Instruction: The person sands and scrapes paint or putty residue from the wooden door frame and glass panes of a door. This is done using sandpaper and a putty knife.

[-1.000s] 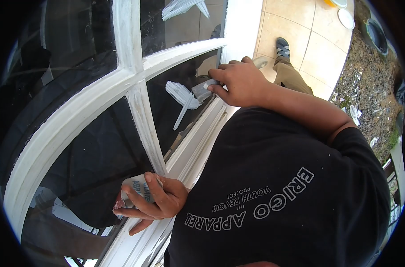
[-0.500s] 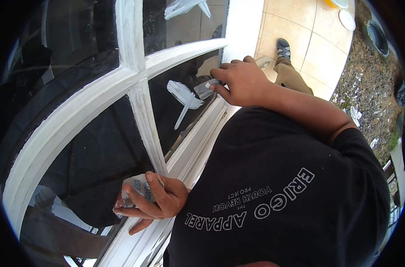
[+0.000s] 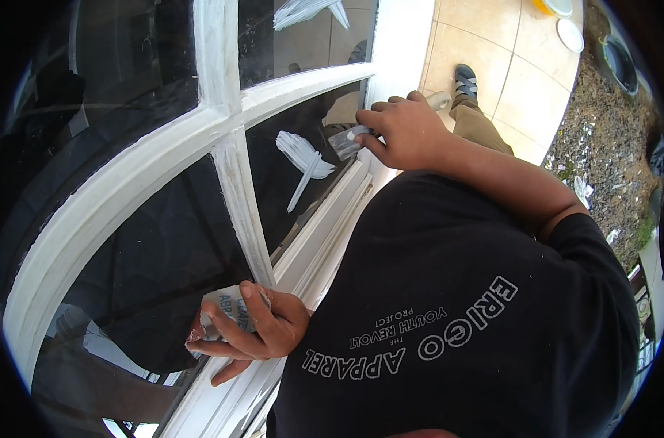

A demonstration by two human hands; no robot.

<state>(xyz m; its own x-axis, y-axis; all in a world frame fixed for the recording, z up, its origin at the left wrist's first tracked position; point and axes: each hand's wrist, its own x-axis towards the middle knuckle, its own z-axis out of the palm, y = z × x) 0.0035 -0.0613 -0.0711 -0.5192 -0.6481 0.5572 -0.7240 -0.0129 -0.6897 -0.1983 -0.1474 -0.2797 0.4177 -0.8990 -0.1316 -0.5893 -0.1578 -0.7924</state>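
Beside the window frame (image 3: 221,80), right fingers (image 3: 371,119) grip a scraper (image 3: 347,141), long axis slanting, blade (image 3: 339,145) lower-left; left fingers (image 3: 233,332) hold sandpaper (image 3: 226,301).

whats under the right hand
Under the right hand is a flat-bladed tool: its grey blade juts out toward the glass, and the end of its pale handle shows on the other side. The stretch between is covered.

R hand (image 3: 411,133) w/ flat-bladed tool (image 3: 346,144) drawn back slightly; blade now bit farther fr. white smear (image 3: 301,155).
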